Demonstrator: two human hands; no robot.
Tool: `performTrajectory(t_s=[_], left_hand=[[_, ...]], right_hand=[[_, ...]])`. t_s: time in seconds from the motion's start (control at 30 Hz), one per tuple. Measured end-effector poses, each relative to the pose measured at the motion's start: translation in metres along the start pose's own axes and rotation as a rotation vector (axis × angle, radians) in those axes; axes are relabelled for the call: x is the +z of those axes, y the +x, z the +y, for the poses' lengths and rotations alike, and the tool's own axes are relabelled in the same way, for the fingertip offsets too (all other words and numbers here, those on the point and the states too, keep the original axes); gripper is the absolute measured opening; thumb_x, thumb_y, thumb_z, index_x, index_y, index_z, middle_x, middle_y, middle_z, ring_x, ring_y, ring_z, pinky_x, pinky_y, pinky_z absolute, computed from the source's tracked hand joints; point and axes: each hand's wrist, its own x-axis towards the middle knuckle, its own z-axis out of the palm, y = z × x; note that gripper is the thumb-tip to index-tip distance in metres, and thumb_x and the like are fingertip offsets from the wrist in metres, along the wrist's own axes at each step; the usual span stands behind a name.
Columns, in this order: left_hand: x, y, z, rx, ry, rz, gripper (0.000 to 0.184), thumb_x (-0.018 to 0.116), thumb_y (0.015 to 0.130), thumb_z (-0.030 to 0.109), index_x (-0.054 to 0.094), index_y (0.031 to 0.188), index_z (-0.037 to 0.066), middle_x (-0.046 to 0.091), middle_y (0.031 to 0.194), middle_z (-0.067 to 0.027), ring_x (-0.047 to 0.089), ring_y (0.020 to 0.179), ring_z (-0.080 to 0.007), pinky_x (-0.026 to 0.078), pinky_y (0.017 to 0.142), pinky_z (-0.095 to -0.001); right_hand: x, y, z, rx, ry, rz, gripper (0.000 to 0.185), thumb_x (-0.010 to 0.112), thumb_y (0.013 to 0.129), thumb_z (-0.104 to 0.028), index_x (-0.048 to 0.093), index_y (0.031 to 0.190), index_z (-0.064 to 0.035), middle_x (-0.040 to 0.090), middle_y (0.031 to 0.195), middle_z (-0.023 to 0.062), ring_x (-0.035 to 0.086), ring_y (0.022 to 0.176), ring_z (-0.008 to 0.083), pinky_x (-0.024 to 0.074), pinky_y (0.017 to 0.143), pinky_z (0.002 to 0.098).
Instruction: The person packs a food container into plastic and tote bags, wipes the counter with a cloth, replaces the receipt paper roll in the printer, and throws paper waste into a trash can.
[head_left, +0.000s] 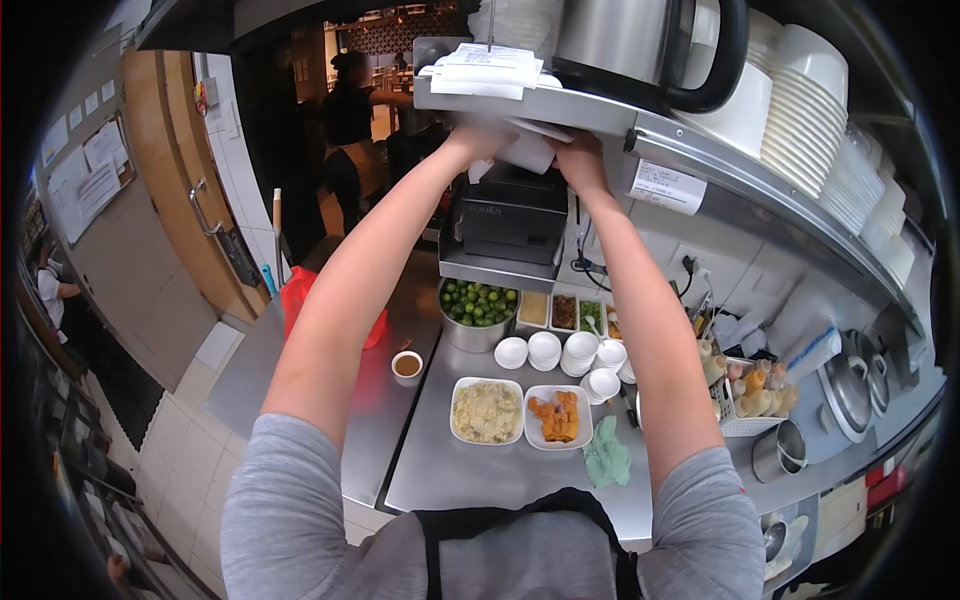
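Both my arms reach forward to a black receipt printer under the metal shelf. A white paper slip is above it, between my hands. My right hand is closed on the slip's right edge. My left hand is at the slip's left side, its fingers smeared by motion and partly under the shelf edge, so its grip is unclear. A stack of printed receipts sits on the shelf just above my hands.
Below the printer are a pot of green limes, stacked white small dishes, a rice bowl, a bowl of orange-brown food pieces, a green cloth and a sauce cup. A steel jug stands overhead. Another person stands beyond.
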Motion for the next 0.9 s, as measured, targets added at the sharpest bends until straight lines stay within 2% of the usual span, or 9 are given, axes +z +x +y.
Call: performTrajectory(t_s=[0.1,0.3,0.4,0.5,0.6,0.7,0.77,0.83,0.9], left_hand=[[0.014,0.029,-0.02,0.081,-0.002,-0.02,0.03,0.053,0.075,0.027,0.055,0.083,-0.002,0.054,0.066,-0.0089,0.049,0.052,-0.0147,0.04,0.047,-0.0296],[0.026,0.048,-0.039,0.056,0.34,-0.115,0.032,0.049,0.075,0.023,0.057,0.09,-0.004,0.06,0.083,-0.0168,0.058,0.069,-0.0211,0.045,0.065,-0.033],[0.048,0.076,-0.081,0.161,0.482,0.048,0.035,0.048,0.075,0.023,0.058,0.094,-0.004,0.06,0.09,-0.0189,0.059,0.078,-0.0233,0.046,0.071,-0.0345],[0.038,0.062,-0.068,0.224,0.596,0.13,0.037,0.053,0.073,0.019,0.055,0.102,-0.004,0.059,0.094,-0.0205,0.059,0.085,-0.0242,0.047,0.07,-0.0335],[0.016,0.026,-0.033,0.093,-0.066,0.062,0.031,0.063,0.071,0.016,0.057,0.092,-0.005,0.059,0.078,-0.0149,0.056,0.056,-0.018,0.046,0.049,-0.0294],[0.002,-0.006,-0.014,-0.025,-0.109,0.063,0.025,0.065,0.072,0.017,0.059,0.084,-0.004,0.057,0.065,-0.0097,0.047,0.042,-0.0131,0.04,0.04,-0.0274],[0.003,-0.038,-0.015,0.05,-0.085,0.118,0.019,0.065,0.073,0.014,0.061,0.083,-0.002,0.055,0.057,-0.0074,0.044,0.037,-0.0114,0.036,0.038,-0.0265],[0.01,-0.084,-0.013,0.21,-0.093,0.251,0.015,0.063,0.07,0.01,0.06,0.078,-0.003,0.059,0.073,-0.015,0.058,0.057,-0.0248,0.045,0.054,-0.0304],[0.019,-0.122,-0.015,0.442,-0.053,0.36,0.014,0.061,0.069,0.001,0.059,0.082,-0.003,0.06,0.082,-0.0166,0.06,0.067,-0.0256,0.045,0.057,-0.0299]], right_hand=[[0.007,0.017,0.016,-0.239,-0.092,0.042,0.025,0.061,0.072,-0.009,0.058,0.086,0.011,0.062,0.075,0.0191,0.064,0.063,0.0218,0.0536,0.055,0.0312],[0.001,0.02,0.006,-0.041,-0.072,-0.141,0.027,0.063,0.07,-0.015,0.061,0.086,0.0062,0.061,0.088,0.0212,0.063,0.072,0.0275,0.0518,0.061,0.0338],[0.002,0.014,-0.001,-0.283,-0.293,-0.001,0.034,0.066,0.068,-0.024,0.062,0.087,0.0037,0.06,0.092,0.0205,0.06,0.082,0.0317,0.0484,0.071,0.037],[-0.001,0.012,-0.005,0.094,-0.329,-0.249,0.039,0.067,0.064,-0.03,0.063,0.087,0.0009,0.06,0.093,0.0196,0.057,0.088,0.0343,0.0449,0.079,0.0392],[0.007,0.025,0.041,-0.125,-0.344,-0.345,0.038,0.066,0.064,-0.028,0.062,0.092,-0.0019,0.059,0.096,0.0185,0.057,0.086,0.0354,0.0449,0.079,0.0395],[0.012,0.033,0.069,-0.269,-0.277,-0.28,0.038,0.062,0.068,-0.025,0.059,0.098,-0.0024,0.058,0.098,0.0197,0.055,0.089,0.0376,0.0438,0.081,0.0396],[0.006,0.034,0.062,-0.441,-0.575,0.195,0.032,0.056,0.073,-0.021,0.058,0.099,-0.0017,0.058,0.097,0.0214,0.052,0.094,0.0391,0.0421,0.082,0.04],[0.013,0.045,0.075,-0.459,-0.639,0.291,0.031,0.053,0.078,-0.023,0.056,0.1,-0.0012,0.056,0.099,0.023,0.049,0.099,0.039,0.039,0.086,0.0399],[0.012,0.049,0.058,-0.414,-0.371,0.198,0.035,0.052,0.08,-0.027,0.052,0.104,-0.0011,0.054,0.102,0.0228,0.048,0.101,0.0375,0.0366,0.089,0.0392]])
